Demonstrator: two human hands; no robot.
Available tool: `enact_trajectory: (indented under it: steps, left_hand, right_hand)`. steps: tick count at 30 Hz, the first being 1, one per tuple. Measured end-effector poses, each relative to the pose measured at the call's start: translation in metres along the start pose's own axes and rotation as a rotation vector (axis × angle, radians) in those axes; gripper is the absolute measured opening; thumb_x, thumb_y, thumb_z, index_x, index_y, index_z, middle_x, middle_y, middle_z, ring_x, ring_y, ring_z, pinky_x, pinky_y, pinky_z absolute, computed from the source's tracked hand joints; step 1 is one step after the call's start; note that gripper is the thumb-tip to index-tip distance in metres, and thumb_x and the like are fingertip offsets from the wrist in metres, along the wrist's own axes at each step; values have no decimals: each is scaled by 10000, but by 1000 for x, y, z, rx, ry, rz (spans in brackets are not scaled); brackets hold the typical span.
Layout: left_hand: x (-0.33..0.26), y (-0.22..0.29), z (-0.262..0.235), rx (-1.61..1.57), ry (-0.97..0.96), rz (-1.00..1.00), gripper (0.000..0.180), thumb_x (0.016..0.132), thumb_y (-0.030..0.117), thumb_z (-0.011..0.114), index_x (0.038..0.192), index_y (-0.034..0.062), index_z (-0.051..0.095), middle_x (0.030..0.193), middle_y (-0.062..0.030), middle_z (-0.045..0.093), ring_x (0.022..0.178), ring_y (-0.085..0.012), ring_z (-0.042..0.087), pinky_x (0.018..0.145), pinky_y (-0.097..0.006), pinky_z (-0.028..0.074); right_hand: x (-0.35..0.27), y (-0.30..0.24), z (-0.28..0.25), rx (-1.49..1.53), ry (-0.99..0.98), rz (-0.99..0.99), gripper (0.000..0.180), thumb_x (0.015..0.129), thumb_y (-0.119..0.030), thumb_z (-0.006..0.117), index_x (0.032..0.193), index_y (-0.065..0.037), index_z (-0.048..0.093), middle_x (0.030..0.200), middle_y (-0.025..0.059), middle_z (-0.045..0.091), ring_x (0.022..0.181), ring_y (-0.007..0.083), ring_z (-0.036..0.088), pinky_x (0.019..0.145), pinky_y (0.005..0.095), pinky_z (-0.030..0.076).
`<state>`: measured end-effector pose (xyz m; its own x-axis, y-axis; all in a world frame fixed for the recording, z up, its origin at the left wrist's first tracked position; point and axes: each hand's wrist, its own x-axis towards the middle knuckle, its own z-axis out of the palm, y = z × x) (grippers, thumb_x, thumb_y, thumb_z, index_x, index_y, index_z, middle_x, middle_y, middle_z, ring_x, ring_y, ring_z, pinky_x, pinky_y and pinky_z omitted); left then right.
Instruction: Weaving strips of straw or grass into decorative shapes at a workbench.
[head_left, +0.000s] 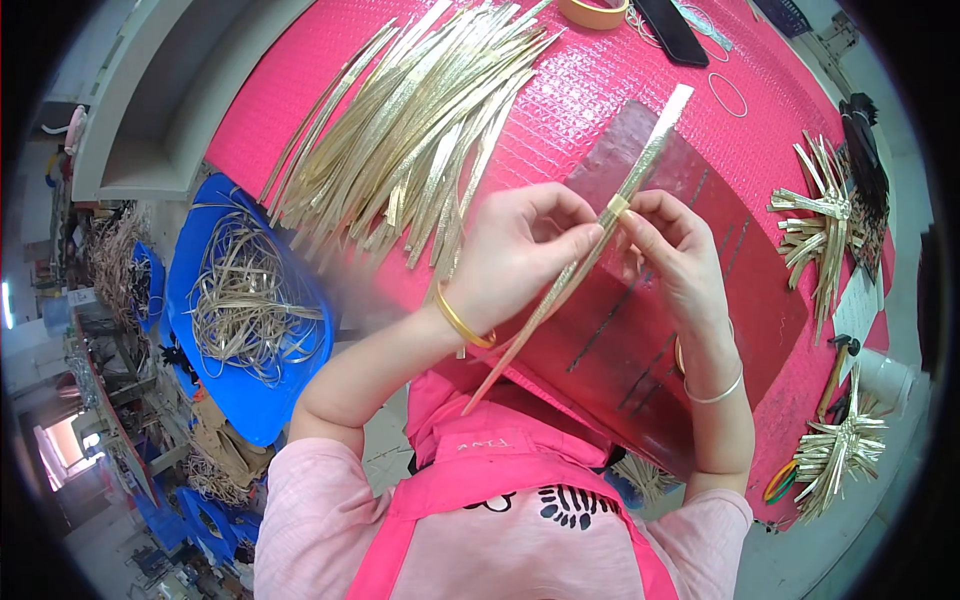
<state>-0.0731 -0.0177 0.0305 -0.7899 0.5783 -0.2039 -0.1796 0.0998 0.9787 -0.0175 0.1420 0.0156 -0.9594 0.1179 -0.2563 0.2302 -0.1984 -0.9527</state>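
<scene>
My left hand (pixel 520 255) and my right hand (pixel 672 250) meet over a dark red board (pixel 700 320) lying on the pink table (pixel 600 80). Together they pinch a small bundle of long gold strips (pixel 590 250) that runs diagonally from my chest toward the table's far side. The fingertips of both hands close on the bundle at a pale band wrapped around its middle. A gold bangle is on my left wrist and thin bracelets are on my right wrist.
A big fan of loose gold strips (pixel 410 130) covers the table's left part. Tied gold strip bundles (pixel 820 225) lie at the right edge and lower right (pixel 835 450). A tape roll (pixel 592 12), a black phone (pixel 672 30), a rubber band (pixel 727 95), and a blue tub of scrap strips (pixel 245 300) are around.
</scene>
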Motion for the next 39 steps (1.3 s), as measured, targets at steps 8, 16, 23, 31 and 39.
enact_trajectory:
  steps: [8,16,23,31,39]
  left_hand:
    - [19,-25,-15,358,-4,162,166,764,127,584,878,9,558,788,-49,583,691,-103,568,592,-223,450]
    - [78,-21,-61,1109,454,215,166,724,134,590,859,39,570,763,-93,597,611,-221,561,554,-305,447]
    - [25,24,-28,-59,-35,-1,205,733,99,584,900,-17,566,771,-43,590,683,-89,543,598,-217,447]
    - [15,30,-9,50,-111,45,201,760,89,561,918,-35,564,803,-68,594,731,-113,569,633,-227,471]
    - [2,44,-16,11,-180,80,237,806,136,519,915,-70,561,803,-78,595,670,-129,589,604,-248,508]
  right_hand:
    - [-19,7,-2,167,144,-121,134,798,-126,550,841,0,532,692,22,548,557,65,517,481,181,406]
    - [-40,7,-11,72,105,-38,136,767,-62,572,861,10,505,763,34,553,676,74,523,573,200,447]
    - [-39,-15,-6,292,-107,-115,114,783,-31,518,877,24,486,790,86,567,679,128,557,639,248,468]
    - [-34,-10,26,-36,-70,-213,130,788,-43,525,891,35,532,801,42,579,741,58,526,643,193,420]
    - [-28,8,30,-166,-21,-311,131,780,-62,522,878,25,528,746,78,589,678,71,516,578,227,409]
